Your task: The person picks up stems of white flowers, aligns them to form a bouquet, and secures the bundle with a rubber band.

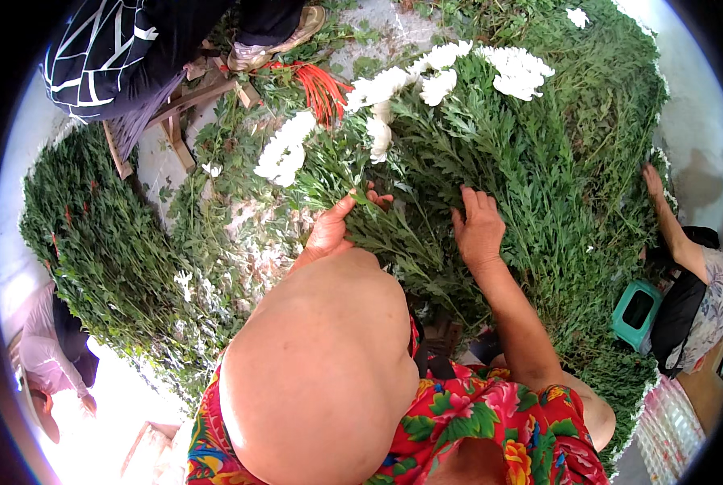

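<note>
My left hand, thumb raised and fingers curled, is closed around leafy green stems of white chrysanthemums whose blooms fan out beyond it. Across from it, my right hand rests on more chrysanthemum stems, its fingertips partly among the leaves; whether it grips any cannot be seen. More white blooms lie at the far ends of the stems on the right. Red ties are bunched on the floor beyond the flowers, left of centre.
Piles of cut stems stand left and right. A wooden stool frame with purple ties is upper left, beside a person's shoe. One co-worker sits right, near a turquoise plastic stool; another person is lower left.
</note>
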Motion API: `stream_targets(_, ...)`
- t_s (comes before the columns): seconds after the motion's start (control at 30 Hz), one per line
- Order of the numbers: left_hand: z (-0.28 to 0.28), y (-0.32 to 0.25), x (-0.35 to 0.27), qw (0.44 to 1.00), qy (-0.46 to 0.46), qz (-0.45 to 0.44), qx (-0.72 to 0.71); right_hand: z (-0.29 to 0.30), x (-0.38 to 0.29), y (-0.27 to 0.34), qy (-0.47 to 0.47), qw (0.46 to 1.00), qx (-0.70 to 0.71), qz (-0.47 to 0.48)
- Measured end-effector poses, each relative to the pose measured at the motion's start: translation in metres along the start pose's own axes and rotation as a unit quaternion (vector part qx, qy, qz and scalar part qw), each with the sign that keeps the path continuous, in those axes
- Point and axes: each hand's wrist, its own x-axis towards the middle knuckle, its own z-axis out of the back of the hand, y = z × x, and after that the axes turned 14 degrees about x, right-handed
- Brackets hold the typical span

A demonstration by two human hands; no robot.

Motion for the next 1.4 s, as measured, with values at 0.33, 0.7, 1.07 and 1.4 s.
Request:
stream_targets(0.33,-0.002,0.000,0.001,1.000,-0.001,-0.001,0.001,0.030,0.006,-0.032,-0.004,0.992,0.130,-0.007)
stream_targets(0.7,-0.029,-0.010,0.009,0.996,-0.012,0.056,0.068,0.112,0.043,0.081,-0.029,0.960,0.236,0.145)
stream_targets(1.07,-0.015,-0.004,0.012,0.988,0.068,-0.071,0.119,0.007,0.005,0.097,0.037,0.976,0.185,0.110)
stream_targets(1.4,-0.026,-0.009,0.009,0.997,-0.073,0.010,0.029,0.041,0.022,0.077,0.033,0.974,0.178,0.137)
